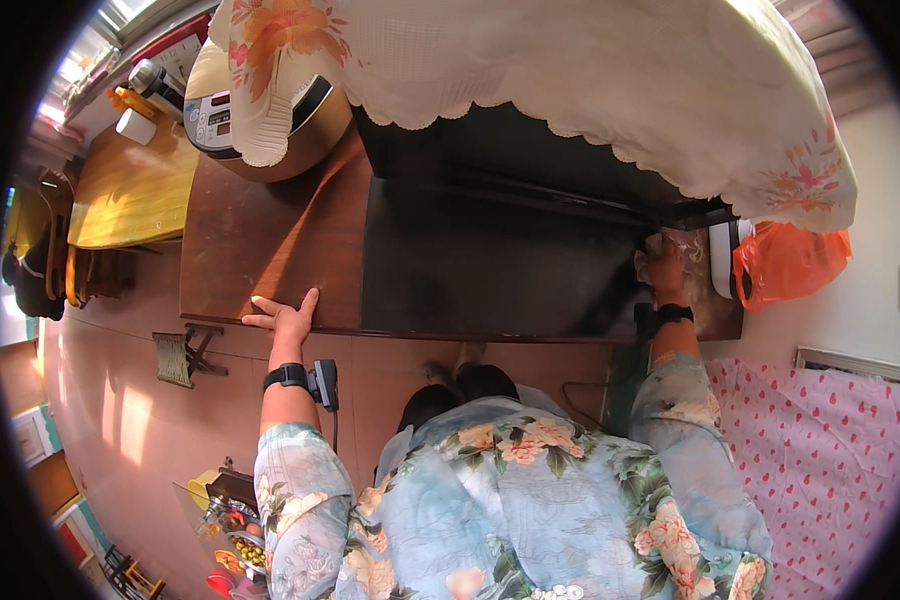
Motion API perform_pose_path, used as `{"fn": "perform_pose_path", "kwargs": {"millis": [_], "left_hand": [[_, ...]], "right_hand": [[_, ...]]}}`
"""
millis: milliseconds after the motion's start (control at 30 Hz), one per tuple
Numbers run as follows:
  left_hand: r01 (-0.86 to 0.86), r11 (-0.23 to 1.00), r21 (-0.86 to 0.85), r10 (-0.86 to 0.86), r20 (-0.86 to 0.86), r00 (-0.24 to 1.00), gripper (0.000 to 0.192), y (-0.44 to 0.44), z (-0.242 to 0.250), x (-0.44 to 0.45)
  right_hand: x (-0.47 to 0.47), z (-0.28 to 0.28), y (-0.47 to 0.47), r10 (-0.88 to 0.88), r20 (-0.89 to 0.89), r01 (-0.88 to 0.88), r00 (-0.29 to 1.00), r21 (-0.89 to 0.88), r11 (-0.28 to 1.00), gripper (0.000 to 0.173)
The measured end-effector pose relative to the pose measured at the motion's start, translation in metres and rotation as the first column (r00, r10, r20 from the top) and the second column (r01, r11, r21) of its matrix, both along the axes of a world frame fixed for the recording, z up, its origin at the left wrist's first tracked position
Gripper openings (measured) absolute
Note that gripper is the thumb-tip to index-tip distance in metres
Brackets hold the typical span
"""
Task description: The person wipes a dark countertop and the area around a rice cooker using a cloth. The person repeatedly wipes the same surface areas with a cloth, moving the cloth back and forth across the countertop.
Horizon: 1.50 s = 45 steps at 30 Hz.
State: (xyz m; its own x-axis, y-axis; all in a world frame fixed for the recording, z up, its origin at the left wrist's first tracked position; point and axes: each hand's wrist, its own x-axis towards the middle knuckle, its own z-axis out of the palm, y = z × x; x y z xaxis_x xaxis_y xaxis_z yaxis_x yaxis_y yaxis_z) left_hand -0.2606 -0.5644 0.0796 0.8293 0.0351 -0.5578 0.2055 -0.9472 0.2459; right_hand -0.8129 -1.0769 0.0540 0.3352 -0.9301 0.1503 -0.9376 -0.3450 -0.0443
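My left hand (289,316) rests with spread fingers on the front edge of the reddish-brown wooden cabinet top (225,247), holding nothing. At the right end of the cabinet, my right hand (666,266) presses on a pale crumpled cloth (649,259), beside the black glossy panel (495,262) that covers the middle of the top. Behind the panel stands a black television-like object, its upper part draped with a white scalloped cloth (570,82) printed with orange flowers. Each wrist carries a black strap, and a small device is visible on the left one.
A rice cooker (292,161) stands at the back left, partly under the drape. Beyond it are a yellow-brown table (127,187), a white cup (136,127) and a thermos (154,82). An orange plastic bag (795,262) hangs at the right. A folding stool (184,356) stands below left.
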Motion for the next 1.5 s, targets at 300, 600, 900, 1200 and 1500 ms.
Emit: {"fn": "perform_pose_path", "kwargs": {"millis": [300,600,900,1200,1500], "left_hand": [[0.007,1.0,-0.018,-0.007,0.009,1.0,0.143,0.003,-0.007,0.001],[-0.007,0.999,-0.045,0.006,-0.032,0.999,0.145,0.006,-0.01,0.006],[-0.017,0.998,-0.055,0.015,-0.035,0.999,0.145,0.011,-0.016,0.009],[-0.019,0.999,-0.03,0.02,0.035,0.999,0.143,0.02,-0.034,0.013],[-0.016,1.0,-0.021,0.015,-0.022,1.0,0.144,0.004,-0.001,0.001]], "right_hand": [[0.062,0.027,0.046,0.376,-0.059,-0.375,0.925,0.028,0.927,0.042],[0.215,0.047,0.182,0.553,0.158,-0.568,0.818,0.067,0.821,0.06],[0.243,0.06,0.183,0.687,0.267,-0.733,0.676,0.149,0.664,0.063],[0.045,0.043,0.03,0.442,0.342,-0.448,0.829,-0.068,0.892,0.048],[-0.004,0.003,-0.015,0.266,0.226,-0.243,0.937,-0.125,0.962,0.052]]}}
